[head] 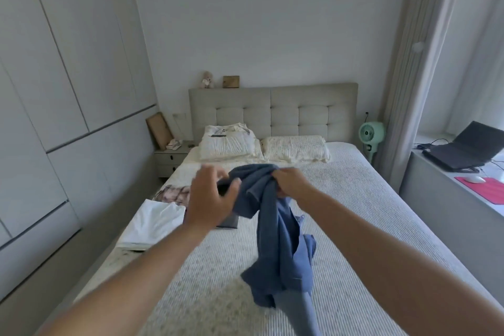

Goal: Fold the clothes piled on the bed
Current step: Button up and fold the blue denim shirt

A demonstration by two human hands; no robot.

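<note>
A blue garment (275, 237) hangs bunched above the bed (354, 226), its lower end trailing onto the cover. My right hand (290, 181) grips its top edge in a fist. My left hand (210, 199) is raised just left of the cloth with the fingers spread and loosely bent, the fingertips at the fabric's edge; a grip is not visible. A folded white garment (151, 224) lies at the bed's left edge, with a patterned pink-brown one (174, 192) behind it. A dark folded piece (229, 222) peeks out under my left hand.
Two pillows (296, 148) lie against the padded headboard (272, 109). Tall wardrobe doors (54, 90) line the left side, a nightstand (170, 159) stands in the corner. A green fan (371, 133), a curtain, and a desk with laptop (463, 150) and mouse are on the right.
</note>
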